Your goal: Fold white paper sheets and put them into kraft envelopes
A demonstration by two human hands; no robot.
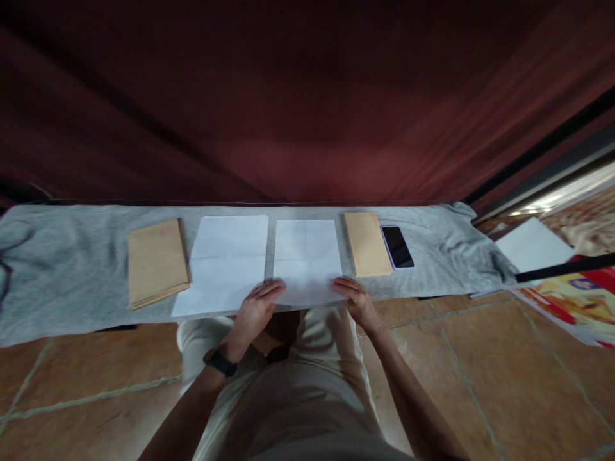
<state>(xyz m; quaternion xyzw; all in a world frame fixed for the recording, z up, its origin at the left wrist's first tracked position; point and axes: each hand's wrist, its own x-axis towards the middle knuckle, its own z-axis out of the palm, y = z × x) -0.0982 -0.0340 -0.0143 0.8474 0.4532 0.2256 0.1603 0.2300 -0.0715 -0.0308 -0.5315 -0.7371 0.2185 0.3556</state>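
Surface: narrow bench-like top under grey cloth (449, 250), in front of us; clock centred on our small sheet (307, 256).
Sheet details: white, flat on the cloth approx. mid-row, faint creases running both ways.
L hand (262, 302): 8 o'clock, fingers tog., tips on the sheet's near-L edge; thumb hidden, so can't tell if we're pinching.
R hand (356, 301): 4 o'clock, fingers tog. & a bit blurred, tips on the near-R edge; pinch or mere contact, can't tell.
Handling: imo we do best w/ light, equal pressure both sides, so the paper lies square & doesn't buckle betw. our hands; pulling hard prob. risks a tear or new wrinkles. L knuckles overlap the big sheet (225, 262) in view, so we should avoid dragging its corner.
Big sheet spot: 9 o'clock, just beside ours, faint crosswise crease.
Brown packet (368, 244): betw. 2 & 3 o'clock, near our R fingers.
Phone (398, 246): 3 o'clock, just past the packet, screen up, dark.
Brown envelopes (156, 262): 9 o'clock, stacked past the big sheet, a corner right by its edge.
Watch (221, 363): L wrist, approx. 7 o'clock.
Far R: colourful printed item (583, 301), 3 o'clock.
Backdrop: dark red fabric (298, 96), 12 o'clock.
Floor: brownish tiles (432, 358), 4 o'clock.
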